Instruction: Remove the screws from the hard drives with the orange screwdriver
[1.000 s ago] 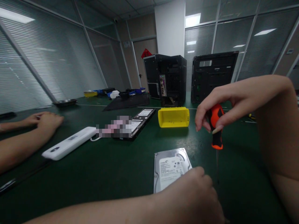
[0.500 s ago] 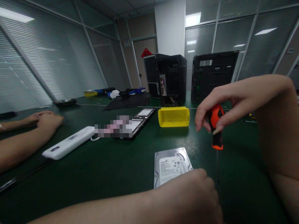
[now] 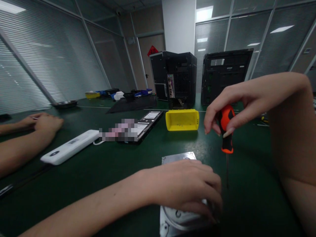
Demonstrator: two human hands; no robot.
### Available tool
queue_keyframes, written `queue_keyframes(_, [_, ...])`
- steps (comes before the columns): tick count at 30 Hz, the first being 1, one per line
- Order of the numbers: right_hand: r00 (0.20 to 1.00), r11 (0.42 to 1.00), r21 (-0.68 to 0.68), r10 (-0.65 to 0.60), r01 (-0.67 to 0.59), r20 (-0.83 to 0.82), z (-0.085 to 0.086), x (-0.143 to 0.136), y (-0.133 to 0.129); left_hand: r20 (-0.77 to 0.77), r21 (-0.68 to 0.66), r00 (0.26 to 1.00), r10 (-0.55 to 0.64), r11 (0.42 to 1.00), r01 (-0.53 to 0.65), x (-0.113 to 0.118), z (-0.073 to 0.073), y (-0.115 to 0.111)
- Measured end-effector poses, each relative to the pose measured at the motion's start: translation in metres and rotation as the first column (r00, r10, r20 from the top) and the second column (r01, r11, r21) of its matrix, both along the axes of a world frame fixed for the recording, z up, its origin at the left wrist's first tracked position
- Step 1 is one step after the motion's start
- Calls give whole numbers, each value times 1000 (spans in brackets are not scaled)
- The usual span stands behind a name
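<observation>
A silver hard drive [image 3: 172, 220] lies on the green table, its middle hidden under my left hand [image 3: 187, 187]. That hand reaches across the drive with its fingers bent and the thumb drawn toward them near the drive's right side. The fingertips are blurred, and whatever is between them cannot be made out. To the right, my right hand [image 3: 237, 105] is closed round the orange and black handle of a screwdriver [image 3: 227, 128]. The screwdriver stands almost upright, shaft down, to the right of the drive; its tip is hard to see.
Beyond the drive sits a yellow bin [image 3: 182, 120] with small bits inside. A white power strip [image 3: 71, 146] and a black tray of drives [image 3: 150, 121] lie left. Another person's hands [image 3: 46, 123] rest at far left. Computer cases [image 3: 182, 79] stand behind.
My left hand has moved up and left from the drive's near right corner to over its middle. My right hand still holds the screwdriver, with little movement. The view has shifted slightly.
</observation>
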State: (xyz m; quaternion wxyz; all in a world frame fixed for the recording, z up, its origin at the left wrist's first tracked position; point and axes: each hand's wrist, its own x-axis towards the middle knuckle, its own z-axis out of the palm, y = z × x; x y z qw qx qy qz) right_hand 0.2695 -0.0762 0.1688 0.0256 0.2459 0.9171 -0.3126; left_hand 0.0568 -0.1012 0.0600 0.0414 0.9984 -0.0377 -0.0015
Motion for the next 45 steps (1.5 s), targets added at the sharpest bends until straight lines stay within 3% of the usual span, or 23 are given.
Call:
queue_keyframes(15, [999,1000,7,-9,9,44,3,-3,-4,116,58,982,-148,988,142,-4,-17,4])
queue_keyframes(18, [999,1000,12,3,-3,34,3,-4,-4,144,-16,985,-91,995,94,-8,-22,4])
queue_keyframes(21, [999,999,43,32,-32,-15,2,-6,-7,119,-158,992,42,987,-23,-9,-26,5])
queue_keyframes(28, [968,971,72,234,-228,-94,-5,-25,-13,52,-442,968,245,875,-197,-7,-38,-4])
queue_keyframes(36, [937,939,74,341,-336,-71,-15,-42,-15,-10,-516,938,346,802,-301,-4,-35,-12])
queue_keyframes(45, [937,935,129,341,-329,-80,-12,-38,-22,-14,-502,938,347,809,-307,-3,-34,-12])
